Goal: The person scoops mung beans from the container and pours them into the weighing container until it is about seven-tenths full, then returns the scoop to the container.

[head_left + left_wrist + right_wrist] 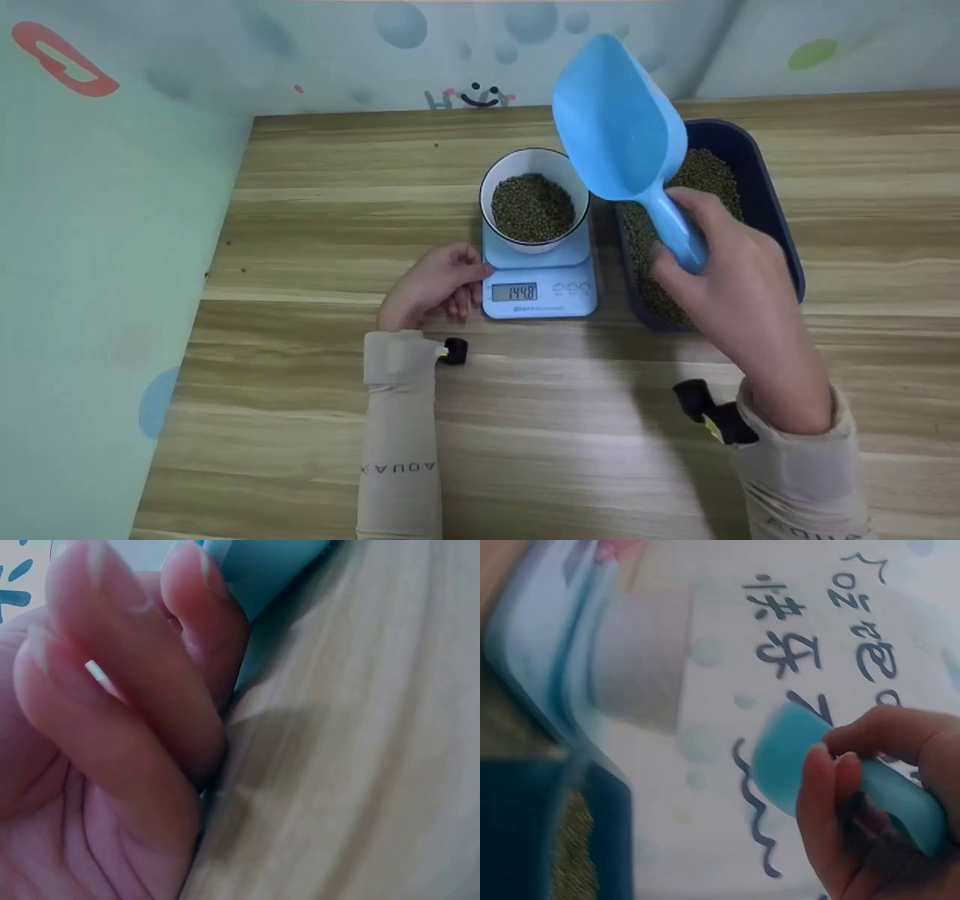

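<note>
In the head view my right hand grips the handle of a light blue scoop, raised above the dark blue tub. No beans show in the scoop's bowl. The right wrist view shows fingers curled round the scoop handle. A white bowl with a dark rim stands on a blue kitchen scale and holds small olive-green beans. The scale's display reads 144.8. My left hand rests on the table, its fingers loosely curled, touching the scale's left edge.
More of the small beans lie in the tub, right of the scale. A few stray beans are scattered on the wooden table at the left. A printed wall closes off the back; another wall stands left.
</note>
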Action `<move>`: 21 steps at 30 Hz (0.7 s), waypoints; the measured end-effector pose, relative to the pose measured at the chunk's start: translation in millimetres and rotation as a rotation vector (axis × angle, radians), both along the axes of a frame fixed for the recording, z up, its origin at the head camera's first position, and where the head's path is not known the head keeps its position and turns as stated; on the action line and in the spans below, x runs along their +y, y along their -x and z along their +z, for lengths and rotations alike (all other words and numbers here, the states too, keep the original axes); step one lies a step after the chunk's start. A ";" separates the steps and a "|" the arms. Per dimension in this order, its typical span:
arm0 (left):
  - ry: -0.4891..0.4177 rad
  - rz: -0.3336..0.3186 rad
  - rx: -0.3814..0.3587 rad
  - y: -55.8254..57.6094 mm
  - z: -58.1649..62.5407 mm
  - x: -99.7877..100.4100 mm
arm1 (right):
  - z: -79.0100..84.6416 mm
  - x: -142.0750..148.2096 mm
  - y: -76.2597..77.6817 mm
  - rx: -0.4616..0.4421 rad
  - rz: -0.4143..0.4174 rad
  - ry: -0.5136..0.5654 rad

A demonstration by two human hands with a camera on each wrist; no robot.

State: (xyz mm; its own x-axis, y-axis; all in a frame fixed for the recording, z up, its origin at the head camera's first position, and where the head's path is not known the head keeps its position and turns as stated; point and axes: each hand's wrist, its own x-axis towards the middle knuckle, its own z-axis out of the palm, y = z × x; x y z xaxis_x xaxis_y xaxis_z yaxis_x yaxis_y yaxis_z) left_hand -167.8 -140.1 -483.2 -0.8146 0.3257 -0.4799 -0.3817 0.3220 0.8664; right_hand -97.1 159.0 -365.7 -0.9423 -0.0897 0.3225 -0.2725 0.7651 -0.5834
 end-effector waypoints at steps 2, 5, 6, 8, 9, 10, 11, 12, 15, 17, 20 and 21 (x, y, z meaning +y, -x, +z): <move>-0.002 0.001 -0.004 0.1 -0.1 0.3 | 2.3 14.3 -5.4 0.056 -0.022 -0.058; 0.010 -0.001 -0.004 0.2 -0.2 0.7 | 4.0 38.9 -13.2 0.121 -0.080 -0.111; 0.014 0.000 -0.004 0.2 -0.4 0.7 | 4.2 46.9 -15.3 0.128 -0.104 -0.122; 0.021 -0.001 -0.003 0.2 -0.1 0.4 | 4.0 62.6 -18.6 0.125 -0.141 -0.122; 0.024 -0.001 -0.004 0.1 -0.1 0.1 | 3.2 69.7 -20.2 0.097 -0.161 -0.112; 0.023 -0.002 -0.003 -0.1 -0.2 -0.1 | 2.1 76.6 -21.4 0.067 -0.171 -0.105; 0.021 0.000 -0.001 -0.2 -0.4 -0.3 | 0.8 83.1 -22.1 0.027 -0.175 -0.100; 0.016 0.001 0.000 -0.4 -0.6 -0.5 | -0.6 89.1 -22.3 -0.007 -0.172 -0.103; 0.004 0.002 0.004 -0.7 -1.1 -0.5 | -4.8 102.9 -22.2 -0.110 -0.140 -0.166; 0.001 0.003 0.004 -0.6 -1.3 -0.2 | -5.9 108.6 -20.7 -0.170 -0.109 -0.217; 0.011 0.003 -0.003 -0.2 -0.4 1.0 | -6.1 113.2 -18.9 -0.254 -0.094 -0.243; 0.015 0.003 -0.003 0.0 0.2 1.6 | -6.0 114.3 -18.4 -0.272 -0.101 -0.238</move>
State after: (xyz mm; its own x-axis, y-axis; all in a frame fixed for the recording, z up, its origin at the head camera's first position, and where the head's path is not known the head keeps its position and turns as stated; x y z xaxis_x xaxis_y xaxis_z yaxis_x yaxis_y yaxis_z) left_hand -167.8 -138.5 -483.0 -0.8139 0.3160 -0.4875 -0.3855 0.3341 0.8601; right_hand -78.8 273.3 -371.6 -0.9986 -0.0346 0.0404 -0.0485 0.9030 -0.4268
